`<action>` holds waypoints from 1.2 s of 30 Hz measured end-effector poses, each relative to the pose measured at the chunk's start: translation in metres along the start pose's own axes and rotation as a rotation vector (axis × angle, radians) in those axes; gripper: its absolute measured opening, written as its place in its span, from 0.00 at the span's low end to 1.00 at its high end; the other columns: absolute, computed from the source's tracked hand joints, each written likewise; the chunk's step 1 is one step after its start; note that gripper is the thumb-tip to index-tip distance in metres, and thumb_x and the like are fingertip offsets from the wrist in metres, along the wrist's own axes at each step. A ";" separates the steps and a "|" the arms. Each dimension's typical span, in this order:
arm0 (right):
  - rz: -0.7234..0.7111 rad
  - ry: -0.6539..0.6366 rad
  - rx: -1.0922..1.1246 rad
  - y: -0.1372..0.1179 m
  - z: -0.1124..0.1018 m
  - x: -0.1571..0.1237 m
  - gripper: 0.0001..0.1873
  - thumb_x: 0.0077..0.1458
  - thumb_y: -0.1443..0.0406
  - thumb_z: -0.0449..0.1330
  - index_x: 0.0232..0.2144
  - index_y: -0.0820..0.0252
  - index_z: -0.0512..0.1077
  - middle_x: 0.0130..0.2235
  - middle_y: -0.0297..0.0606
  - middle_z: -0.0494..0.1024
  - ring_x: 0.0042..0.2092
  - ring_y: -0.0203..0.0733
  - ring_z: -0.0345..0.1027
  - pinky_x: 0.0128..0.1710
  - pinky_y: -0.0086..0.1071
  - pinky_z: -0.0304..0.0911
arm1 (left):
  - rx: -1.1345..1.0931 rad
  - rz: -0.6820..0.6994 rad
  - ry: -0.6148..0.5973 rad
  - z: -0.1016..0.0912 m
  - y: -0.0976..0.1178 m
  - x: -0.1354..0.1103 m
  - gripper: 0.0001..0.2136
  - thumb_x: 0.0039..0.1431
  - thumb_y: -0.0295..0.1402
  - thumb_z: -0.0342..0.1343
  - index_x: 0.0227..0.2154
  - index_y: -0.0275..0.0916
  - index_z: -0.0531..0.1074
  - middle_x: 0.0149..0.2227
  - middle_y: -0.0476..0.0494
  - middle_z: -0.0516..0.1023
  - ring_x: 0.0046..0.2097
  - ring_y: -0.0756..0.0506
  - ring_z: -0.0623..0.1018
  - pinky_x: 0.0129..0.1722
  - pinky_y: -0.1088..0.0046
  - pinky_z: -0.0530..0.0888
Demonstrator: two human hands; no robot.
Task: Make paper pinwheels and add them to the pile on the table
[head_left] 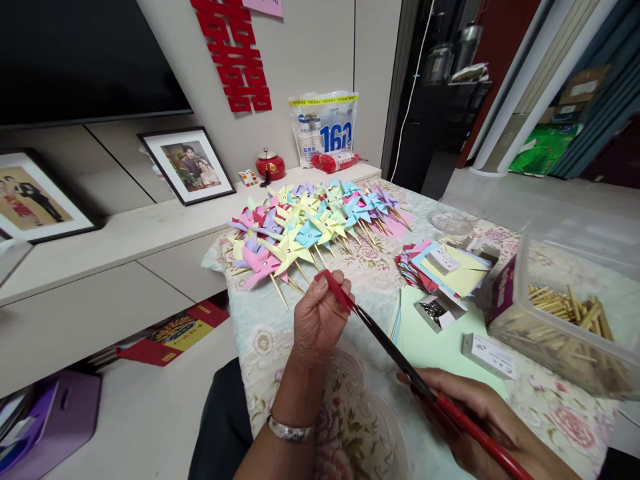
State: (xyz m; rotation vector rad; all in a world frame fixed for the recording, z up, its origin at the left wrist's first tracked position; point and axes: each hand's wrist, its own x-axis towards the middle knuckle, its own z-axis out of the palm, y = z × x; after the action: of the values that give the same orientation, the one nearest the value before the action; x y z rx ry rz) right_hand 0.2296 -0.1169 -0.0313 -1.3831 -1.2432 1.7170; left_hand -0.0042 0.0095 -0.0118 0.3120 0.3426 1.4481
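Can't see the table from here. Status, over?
Left hand pinching red paper. Right hand on red scissors, blades at paper. Pinwheel pile beyond, clear of hands.

Scissors [400, 360]: dark matt metal blades, glossy red plastic handle; red strip [334, 288] at the tip looks matt, prob. paper. Pinwheels [305, 230] are matt col. paper on bare wood sticks, worktop [360, 427] under matt flowered cloth. Box [550, 340] clear smooth plastic w/ wood sticks inside; bangle [289, 430] shiny metal.
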 end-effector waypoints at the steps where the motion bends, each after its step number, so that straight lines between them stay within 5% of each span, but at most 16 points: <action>1: -0.010 -0.001 -0.001 0.000 0.000 -0.001 0.43 0.40 0.46 0.71 0.57 0.56 0.74 0.42 0.44 0.81 0.40 0.52 0.75 0.38 0.39 0.71 | -0.006 0.000 0.000 0.000 0.001 0.000 0.05 0.49 0.25 0.63 0.28 0.36 0.72 0.31 0.48 0.73 0.29 0.52 0.72 0.27 0.79 0.73; 36: -0.037 -0.008 0.013 -0.004 0.001 -0.004 0.42 0.42 0.46 0.71 0.57 0.57 0.73 0.48 0.47 0.79 0.44 0.56 0.74 0.39 0.39 0.70 | 0.041 0.004 0.009 -0.002 -0.001 -0.001 0.05 0.49 0.26 0.64 0.28 0.36 0.72 0.31 0.48 0.74 0.29 0.52 0.73 0.27 0.79 0.73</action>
State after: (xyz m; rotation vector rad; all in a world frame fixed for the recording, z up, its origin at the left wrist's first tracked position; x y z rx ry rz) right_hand 0.2296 -0.1193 -0.0259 -1.3384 -1.2528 1.7043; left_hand -0.0045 0.0088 -0.0138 0.3397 0.3790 1.4483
